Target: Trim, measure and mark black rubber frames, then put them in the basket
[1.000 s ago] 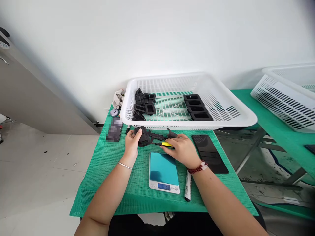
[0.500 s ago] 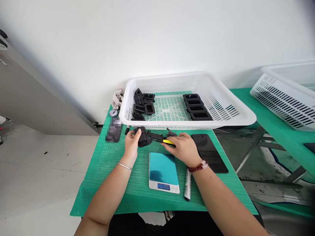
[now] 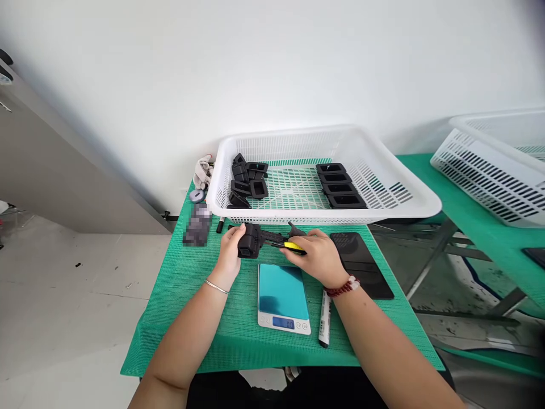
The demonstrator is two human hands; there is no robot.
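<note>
My left hand (image 3: 230,250) is closed on a black box-shaped plastic part (image 3: 249,241), thumb on top. A narrow black strip (image 3: 270,236) runs from the part's right side towards my right hand. My right hand (image 3: 319,255) grips a yellow-and-black utility knife (image 3: 293,247), whose thin tip points left along the strip. A small black hooked piece (image 3: 294,229) shows above my right fingers; I cannot tell if it joins the strip. Just below both hands lies a digital kitchen scale (image 3: 283,292) with a blue plate, reading 0.0.
Behind my hands stands a white basket (image 3: 293,215) with loose black parts (image 3: 251,179) left and a row of them (image 3: 340,184) right. A white marker (image 3: 325,321) and dark tablet (image 3: 361,264) lie right; a blurred phone-like object (image 3: 197,226) lies left. Another basket (image 3: 489,170) stands far right.
The black part has turned in my left hand, so its boxy end now faces me. The knife has shifted slightly right.
</note>
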